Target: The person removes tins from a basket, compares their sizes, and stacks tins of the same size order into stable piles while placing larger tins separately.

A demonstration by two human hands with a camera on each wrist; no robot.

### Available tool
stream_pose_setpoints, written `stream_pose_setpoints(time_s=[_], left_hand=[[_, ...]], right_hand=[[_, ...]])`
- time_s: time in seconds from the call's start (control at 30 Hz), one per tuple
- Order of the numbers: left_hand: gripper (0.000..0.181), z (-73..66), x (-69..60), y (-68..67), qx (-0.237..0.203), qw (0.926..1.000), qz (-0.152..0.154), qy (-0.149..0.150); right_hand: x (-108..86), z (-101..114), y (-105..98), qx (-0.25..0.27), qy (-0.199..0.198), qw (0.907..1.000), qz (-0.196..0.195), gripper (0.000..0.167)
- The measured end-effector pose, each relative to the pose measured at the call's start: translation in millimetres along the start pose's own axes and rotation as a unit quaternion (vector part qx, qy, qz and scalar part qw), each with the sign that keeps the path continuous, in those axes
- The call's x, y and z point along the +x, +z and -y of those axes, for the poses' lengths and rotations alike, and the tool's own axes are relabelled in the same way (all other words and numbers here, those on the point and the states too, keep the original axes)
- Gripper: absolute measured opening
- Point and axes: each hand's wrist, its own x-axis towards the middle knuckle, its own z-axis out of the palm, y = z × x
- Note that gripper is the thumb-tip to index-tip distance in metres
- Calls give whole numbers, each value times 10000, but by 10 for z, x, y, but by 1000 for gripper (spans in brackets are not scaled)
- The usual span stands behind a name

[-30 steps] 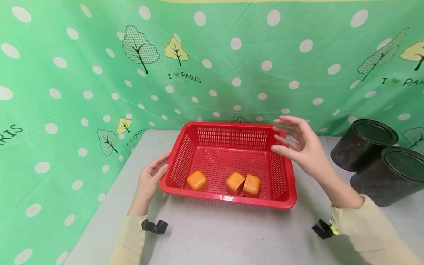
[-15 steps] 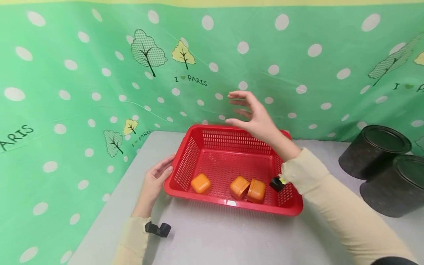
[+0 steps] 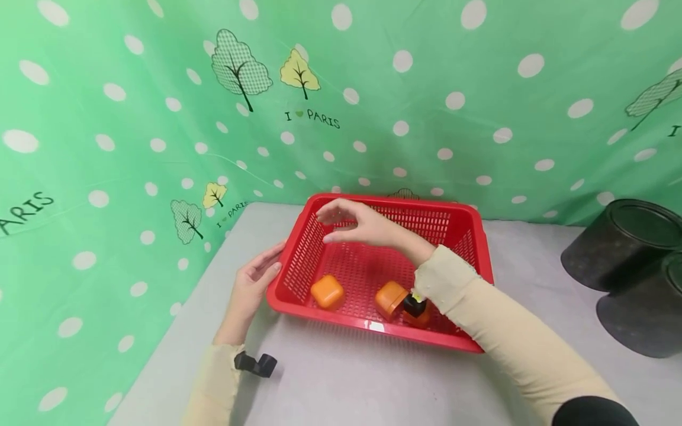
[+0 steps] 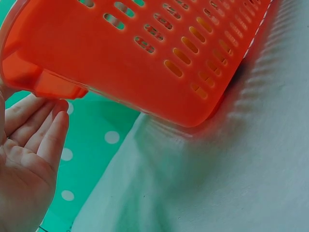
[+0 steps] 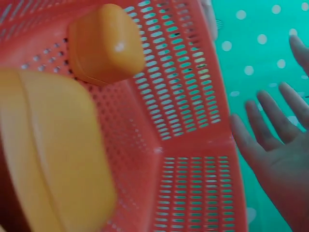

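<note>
A red perforated basket (image 3: 330, 321) sits on the table, also filling much of the left wrist view. Inside lie three orange plastic pieces shaped like rounded cubes: one (image 3: 327, 293) at the left, a second (image 3: 391, 299) near the middle, and a third (image 3: 420, 319) partly covered by the right wrist's camera. My left hand (image 3: 250, 290) is at the basket's left side; in the left wrist view its fairly straight fingers (image 4: 50, 140) touch beneath the rim. Over the basket's back left part hovers my right hand (image 3: 359, 223), fingers loosely bent and holding nothing.
Two dark cylindrical cans, one farther back (image 3: 597, 254) and one nearer (image 3: 639, 322), stand right of the basket. A green polka-dot cloth (image 3: 458, 53) hangs behind and to the left of the white table (image 3: 373, 384).
My right hand has swung leftward from the basket's right rim, rising in front of the cloth, then lowering over the back left. The left hand stays at the left rim. The orange pieces lie as before.
</note>
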Motion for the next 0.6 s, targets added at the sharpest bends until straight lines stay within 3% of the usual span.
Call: stream_pose_setpoints(time_s=[0.13, 0.27, 0.6], left_hand=[[47, -13, 7, 4, 35, 10000, -36, -36], [47, -30, 9, 5, 82, 9999, -11, -66], [48, -38, -1, 7, 97, 9999, 47, -59]], right_hand=[[-10, -84, 56, -159, 334, 9965, 752, 48], [-23, -131, 105, -323, 692, 9869, 1418, 49], [-56, -218, 230, 18, 2072, 9461, 2488, 53]])
